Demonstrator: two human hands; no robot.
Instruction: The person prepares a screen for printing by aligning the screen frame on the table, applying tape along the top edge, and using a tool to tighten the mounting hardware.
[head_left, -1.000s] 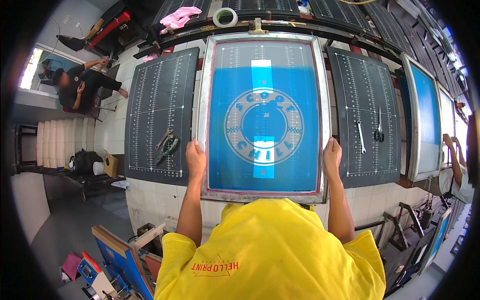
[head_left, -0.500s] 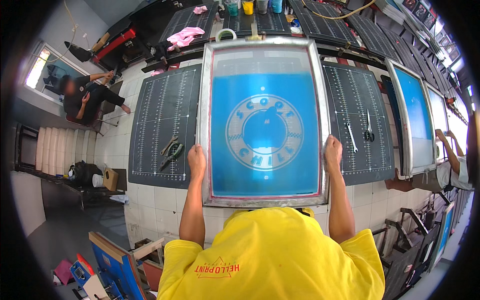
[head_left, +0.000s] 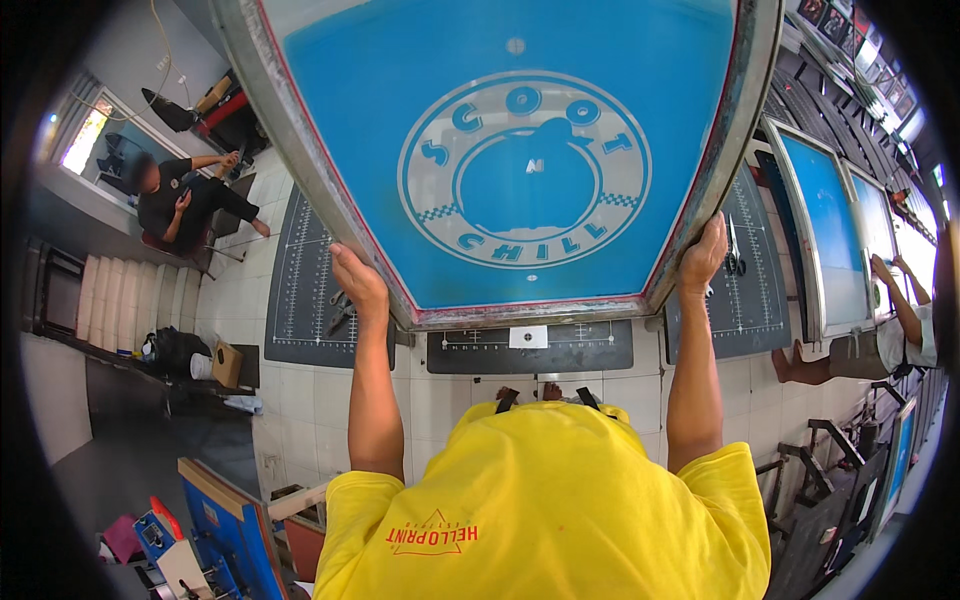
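Note:
A silk-screen frame with blue-coated mesh hangs raised and tilted in front of me, its near bar lower and its far end past the top of the picture. A ring-shaped design with curved lettering shows on the mesh. My left hand is closed on the frame's left bar near the near corner. On the right bar, my right hand grips at about the same height; the fingers under the metal are partly hidden. Below the near bar lies a dark printing board carrying a white card with a small round mark.
Pliers lie on the left gridded board, partly behind my left hand. Scissors rest on the right gridded board. Other screens stand at right, beside another person's arms. Someone sits at far left.
The frame has risen off the middle board and tilted, its near bar moving away from me. Both hands have gone up with it, and the board with the white card has come into view.

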